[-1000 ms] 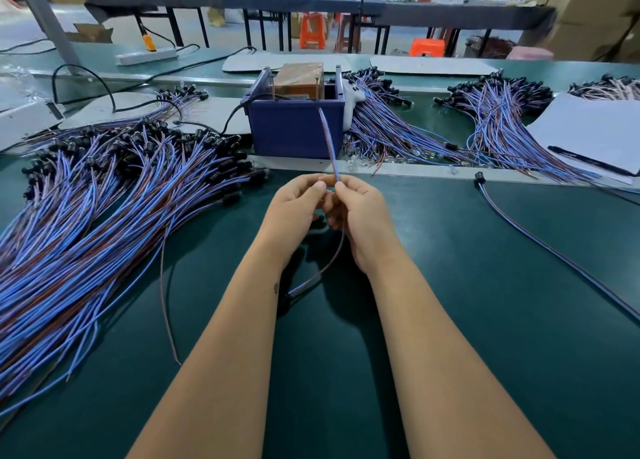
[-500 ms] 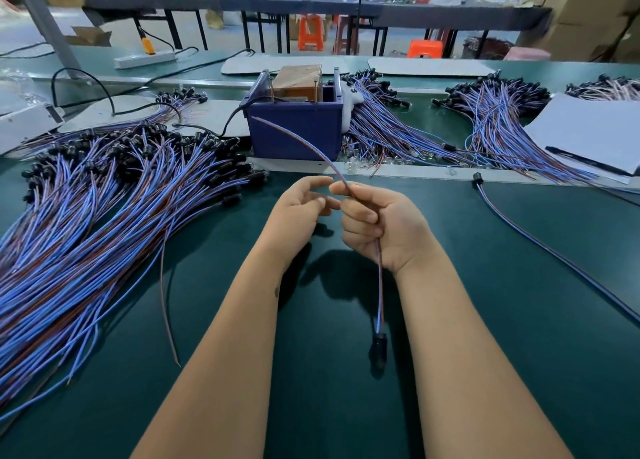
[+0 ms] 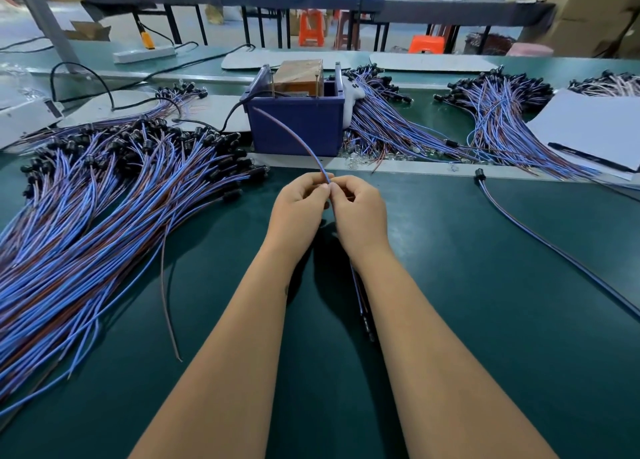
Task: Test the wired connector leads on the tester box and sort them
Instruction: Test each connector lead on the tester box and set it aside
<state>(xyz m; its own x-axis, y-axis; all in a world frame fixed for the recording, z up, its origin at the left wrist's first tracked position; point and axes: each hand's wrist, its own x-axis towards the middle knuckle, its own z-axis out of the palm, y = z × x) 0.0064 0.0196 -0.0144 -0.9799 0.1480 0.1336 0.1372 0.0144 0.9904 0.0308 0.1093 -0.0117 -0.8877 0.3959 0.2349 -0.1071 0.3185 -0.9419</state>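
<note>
At bench (image 3: 485,285) centre, left hand (image 3: 298,209) and right hand (image 3: 360,209) together pinched one lead (image 3: 294,134) (free end toward 11 o'clock, before the tester box (image 3: 294,126)).

Your two arms fill the lower middle of the frame, and both are bare from the bottom edge right up to the fingers: no sleeves, no gloves, no watch, no strap or bracelet at either wrist. Your left hand (image 3: 297,205) and right hand (image 3: 360,206) carry no rings that show, and the nails in view at the centre are short and unpainted. One small dark mark sits on the inner side of your left forearm (image 3: 286,289), just below the wrist; it is too small to tell what it is. Your right forearm (image 3: 408,320) shows no marking.
</note>
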